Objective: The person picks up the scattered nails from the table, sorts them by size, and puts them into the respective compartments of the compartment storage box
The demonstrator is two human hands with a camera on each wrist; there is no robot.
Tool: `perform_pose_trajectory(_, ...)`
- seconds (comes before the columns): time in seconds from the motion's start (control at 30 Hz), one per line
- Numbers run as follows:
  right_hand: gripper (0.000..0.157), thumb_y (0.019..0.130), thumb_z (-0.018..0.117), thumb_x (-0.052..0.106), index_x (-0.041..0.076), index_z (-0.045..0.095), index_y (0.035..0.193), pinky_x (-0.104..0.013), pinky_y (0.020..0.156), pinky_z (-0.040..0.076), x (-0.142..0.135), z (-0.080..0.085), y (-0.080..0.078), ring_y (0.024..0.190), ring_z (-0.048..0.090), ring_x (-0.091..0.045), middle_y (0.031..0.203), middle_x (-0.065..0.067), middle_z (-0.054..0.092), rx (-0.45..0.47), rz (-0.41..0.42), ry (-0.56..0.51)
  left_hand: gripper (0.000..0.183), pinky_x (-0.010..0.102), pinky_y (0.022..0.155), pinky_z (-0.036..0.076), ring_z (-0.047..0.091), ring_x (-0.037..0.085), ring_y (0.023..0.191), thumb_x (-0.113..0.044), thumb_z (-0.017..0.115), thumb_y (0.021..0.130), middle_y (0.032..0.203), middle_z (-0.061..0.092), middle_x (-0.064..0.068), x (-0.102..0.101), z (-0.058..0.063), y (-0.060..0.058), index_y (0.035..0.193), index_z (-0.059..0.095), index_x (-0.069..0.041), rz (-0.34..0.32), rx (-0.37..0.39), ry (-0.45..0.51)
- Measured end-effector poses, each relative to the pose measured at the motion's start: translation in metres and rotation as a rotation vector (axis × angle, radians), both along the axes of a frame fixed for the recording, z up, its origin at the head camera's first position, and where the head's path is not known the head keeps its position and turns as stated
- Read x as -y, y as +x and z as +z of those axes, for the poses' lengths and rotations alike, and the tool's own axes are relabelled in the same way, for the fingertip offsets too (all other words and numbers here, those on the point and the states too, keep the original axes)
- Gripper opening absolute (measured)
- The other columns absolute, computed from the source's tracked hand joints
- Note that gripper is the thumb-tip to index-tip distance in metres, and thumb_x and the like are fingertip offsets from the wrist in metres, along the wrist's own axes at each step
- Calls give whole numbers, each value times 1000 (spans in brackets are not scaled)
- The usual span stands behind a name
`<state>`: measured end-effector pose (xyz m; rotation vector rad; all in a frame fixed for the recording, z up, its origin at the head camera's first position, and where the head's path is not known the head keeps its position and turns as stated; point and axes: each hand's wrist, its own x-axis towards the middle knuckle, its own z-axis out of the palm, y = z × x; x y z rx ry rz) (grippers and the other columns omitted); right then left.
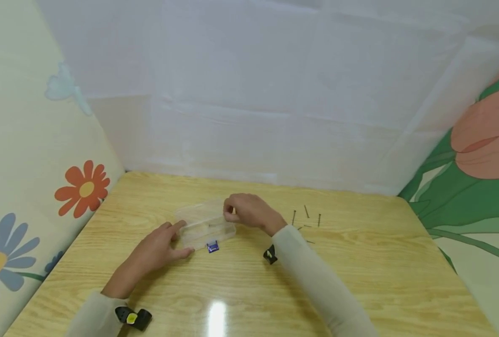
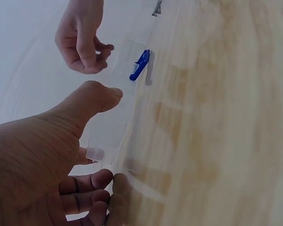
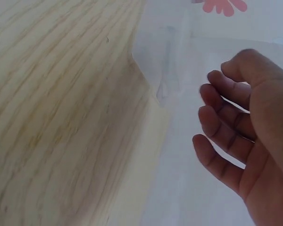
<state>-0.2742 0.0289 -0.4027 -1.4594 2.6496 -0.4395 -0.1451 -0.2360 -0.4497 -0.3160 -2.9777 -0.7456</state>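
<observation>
A clear plastic box (image 1: 199, 236) with its lid (image 1: 199, 210) raised stands on the table. A blue latch (image 1: 213, 246) sits on its front side, also visible as a blue clip (image 2: 140, 66) in the left wrist view. My left hand (image 1: 158, 248) holds the box's left end between thumb and fingers. Inside lies one thin metal nail or screw (image 1: 214, 225). Above the box's right part is my right hand (image 1: 249, 211). In the right wrist view its fingers (image 3: 221, 157) are loosely bent, and nothing shows between them.
Several thin dark nails or screws (image 1: 293, 217) lie scattered on the wooden table (image 1: 359, 262), right of the right hand. A white cloth wall (image 1: 241, 93) rises behind the table. Flower-patterned panels (image 1: 81, 187) stand at both sides.
</observation>
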Motion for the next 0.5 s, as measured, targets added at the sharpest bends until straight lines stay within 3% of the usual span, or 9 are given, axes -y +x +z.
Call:
perform_pose_trajectory(0.27,24,107,51,15,18,69,93,-29,72,48,-29,2,6,72,55,-8,91,8,64,8,-34,-53,84,42,69,49,54,19,77,-45,86,82,90,55,5,2,1,1,141,56,7,1,6,6)
perform_pose_trajectory(0.5,22,108,53,19,14,74,106,-30,74,50,-71,0,11,79,58,-5,101,9,66,22,-110,-45,86,41,67,48,52,19,76,-47,86,82,89,54,4,0,1,-1,141,55,7,-15,7,13)
